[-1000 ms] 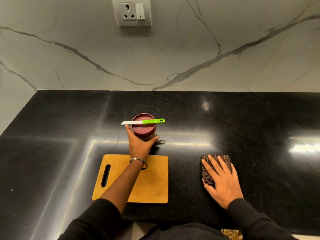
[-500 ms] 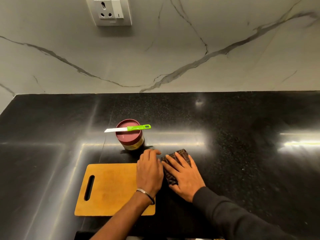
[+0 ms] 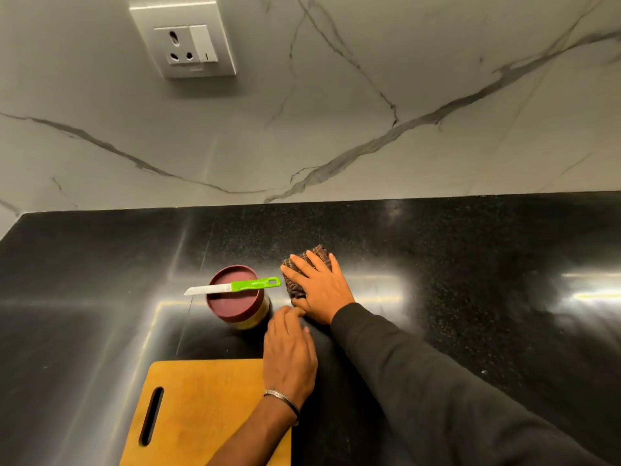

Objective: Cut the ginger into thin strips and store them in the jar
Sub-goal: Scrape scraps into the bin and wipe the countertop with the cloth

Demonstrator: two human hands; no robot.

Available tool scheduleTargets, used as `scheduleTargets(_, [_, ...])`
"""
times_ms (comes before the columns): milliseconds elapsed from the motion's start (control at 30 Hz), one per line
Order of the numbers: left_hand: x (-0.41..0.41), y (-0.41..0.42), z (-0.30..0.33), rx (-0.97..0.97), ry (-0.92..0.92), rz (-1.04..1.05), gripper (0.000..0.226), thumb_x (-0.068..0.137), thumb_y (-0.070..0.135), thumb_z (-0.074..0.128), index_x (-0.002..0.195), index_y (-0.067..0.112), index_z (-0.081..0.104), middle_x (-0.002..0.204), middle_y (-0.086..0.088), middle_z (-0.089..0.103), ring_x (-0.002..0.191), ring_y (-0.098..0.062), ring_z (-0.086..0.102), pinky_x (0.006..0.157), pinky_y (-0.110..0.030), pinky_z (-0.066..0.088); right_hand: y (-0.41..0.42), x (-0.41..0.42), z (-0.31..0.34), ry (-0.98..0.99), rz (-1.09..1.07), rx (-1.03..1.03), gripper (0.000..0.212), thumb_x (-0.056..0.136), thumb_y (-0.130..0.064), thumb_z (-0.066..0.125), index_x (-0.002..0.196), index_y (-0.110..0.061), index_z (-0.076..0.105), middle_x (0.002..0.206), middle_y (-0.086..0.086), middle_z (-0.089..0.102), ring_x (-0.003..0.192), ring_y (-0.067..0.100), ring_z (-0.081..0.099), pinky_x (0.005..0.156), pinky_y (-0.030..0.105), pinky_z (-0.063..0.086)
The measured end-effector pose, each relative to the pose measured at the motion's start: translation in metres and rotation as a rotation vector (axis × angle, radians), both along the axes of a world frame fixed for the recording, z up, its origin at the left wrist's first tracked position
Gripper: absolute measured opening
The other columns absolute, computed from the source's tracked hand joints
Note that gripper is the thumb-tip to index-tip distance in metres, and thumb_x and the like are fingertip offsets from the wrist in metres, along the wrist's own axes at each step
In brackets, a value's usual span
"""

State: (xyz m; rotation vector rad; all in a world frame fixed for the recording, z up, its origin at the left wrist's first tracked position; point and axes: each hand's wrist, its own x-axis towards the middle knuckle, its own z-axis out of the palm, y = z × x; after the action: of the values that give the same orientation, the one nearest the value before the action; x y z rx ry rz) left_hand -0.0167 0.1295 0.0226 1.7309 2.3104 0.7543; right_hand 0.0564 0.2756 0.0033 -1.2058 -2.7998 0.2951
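Observation:
A jar (image 3: pixel 250 319) with a maroon lid (image 3: pixel 235 297) stands on the black counter, pale contents showing through its lower side. A green-handled knife (image 3: pixel 235 286) lies across the lid, blade pointing left. My right hand (image 3: pixel 319 287) lies flat with spread fingers on a dark patterned cloth (image 3: pixel 295 284) just right of the jar. My left hand (image 3: pixel 289 351) rests on the counter below the cloth, fingers loosely bent, holding nothing. The wooden cutting board (image 3: pixel 201 415) lies bare at the near left. No ginger is visible.
The black granite counter (image 3: pixel 470 280) runs back to a marble wall (image 3: pixel 369 129) with a socket plate (image 3: pixel 184 37). My left wrist overlaps the board's right edge.
My left hand let go of the jar and drew back to the counter beside the board. My right hand slid the cloth leftward and then up beside the jar.

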Motion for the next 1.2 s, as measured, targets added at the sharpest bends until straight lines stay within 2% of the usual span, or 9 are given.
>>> scheduleTargets(100, [0.007, 0.02, -0.003, -0.044, 0.02, -0.08, 0.013, 0.091, 0.019, 0.052, 0.103, 0.019, 0.052, 0.107, 0.001, 0.048, 0.097, -0.02, 0.051, 0.083, -0.033, 0.047, 0.028, -0.004, 0.001, 0.039, -0.032, 0.025, 0.07, 0.084, -0.055, 0.048, 0.151, -0.038, 0.038, 0.16, -0.004, 0.034, 0.147, 0.029, 0.028, 0.115, 0.066, 0.019])
scheduleTargets(267, [0.009, 0.064, -0.009, -0.099, 0.07, -0.124, 0.033, 0.089, 0.031, 0.051, 0.12, 0.021, 0.051, 0.133, 0.0, 0.045, 0.125, -0.019, 0.043, 0.106, -0.037, 0.04, 0.073, -0.008, -0.003, 0.072, -0.065, 0.059, 0.067, 0.086, -0.053, 0.051, 0.15, -0.039, 0.04, 0.159, -0.004, 0.035, 0.147, 0.029, 0.029, 0.115, 0.066, 0.019])
scheduleTargets(367, [0.006, 0.09, -0.011, -0.157, 0.096, -0.131, 0.036, 0.086, 0.036, 0.045, 0.118, 0.02, 0.049, 0.132, -0.005, 0.046, 0.125, -0.027, 0.044, 0.105, -0.042, 0.038, 0.093, -0.009, -0.004, 0.085, -0.095, 0.063, 0.068, 0.086, -0.053, 0.05, 0.151, -0.039, 0.038, 0.16, -0.004, 0.034, 0.148, 0.028, 0.027, 0.116, 0.065, 0.017])
scheduleTargets(467, [0.005, 0.112, -0.011, -0.194, 0.13, -0.134, 0.037, 0.087, 0.038, 0.049, 0.118, 0.018, 0.049, 0.133, -0.008, 0.046, 0.128, -0.033, 0.042, 0.107, -0.044, 0.037, 0.11, -0.006, -0.006, 0.088, -0.128, 0.056, 0.069, 0.087, -0.054, 0.049, 0.153, -0.04, 0.035, 0.161, -0.005, 0.031, 0.149, 0.028, 0.023, 0.117, 0.064, 0.015])
scheduleTargets(567, [0.007, 0.13, -0.009, -0.219, 0.15, -0.172, 0.042, 0.092, 0.041, 0.051, 0.127, 0.02, 0.045, 0.145, -0.007, 0.04, 0.139, -0.033, 0.032, 0.114, -0.044, 0.028, 0.128, 0.002, -0.006, 0.088, -0.164, 0.04, 0.069, 0.089, -0.054, 0.048, 0.154, -0.04, 0.032, 0.163, -0.004, 0.028, 0.15, 0.027, 0.02, 0.118, 0.063, 0.012])
scheduleTargets(667, [0.01, 0.148, -0.007, -0.288, 0.169, -0.22, 0.055, 0.095, 0.046, 0.046, 0.143, 0.02, 0.034, 0.158, -0.007, 0.025, 0.149, -0.03, 0.015, 0.121, -0.045, 0.015, 0.144, 0.021, -0.003, 0.097, -0.213, 0.024, 0.068, 0.09, -0.055, 0.047, 0.155, -0.041, 0.03, 0.163, -0.004, 0.025, 0.151, 0.026, 0.018, 0.119, 0.062, 0.01])
scheduleTargets(833, [0.017, 0.174, -0.007, -0.311, 0.242, -0.233, 0.071, 0.093, 0.058, 0.042, 0.15, 0.019, 0.027, 0.161, -0.014, 0.018, 0.15, -0.032, 0.009, 0.121, -0.047, 0.013, 0.158, 0.065, -0.002, 0.092, -0.278, 0.058, 0.067, 0.089, -0.055, 0.045, 0.154, -0.041, 0.032, 0.162, -0.005, 0.029, 0.15, 0.023, 0.021, 0.118, 0.061, 0.016])
scheduleTargets(933, [0.02, 0.176, -0.009, -0.291, 0.238, -0.218, 0.069, 0.093, 0.058, 0.043, 0.15, 0.021, 0.029, 0.16, -0.014, 0.02, 0.149, -0.032, 0.011, 0.121, -0.047, 0.016, 0.16, 0.096, -0.002, 0.072, -0.356, 0.044, 0.067, 0.089, -0.055, 0.045, 0.153, -0.041, 0.033, 0.161, -0.006, 0.03, 0.149, 0.022, 0.021, 0.118, 0.061, 0.016])
scheduleTargets(1200, [0.031, 0.172, -0.004, -0.265, 0.234, -0.24, 0.06, 0.099, 0.046, 0.043, 0.151, 0.019, 0.029, 0.161, -0.014, 0.018, 0.15, -0.032, 0.009, 0.122, -0.048, 0.012, 0.152, 0.198, -0.004, 0.03, -0.685, 0.015, 0.065, 0.093, -0.056, 0.044, 0.154, -0.041, 0.03, 0.162, -0.004, 0.028, 0.15, 0.025, 0.019, 0.118, 0.06, 0.018])
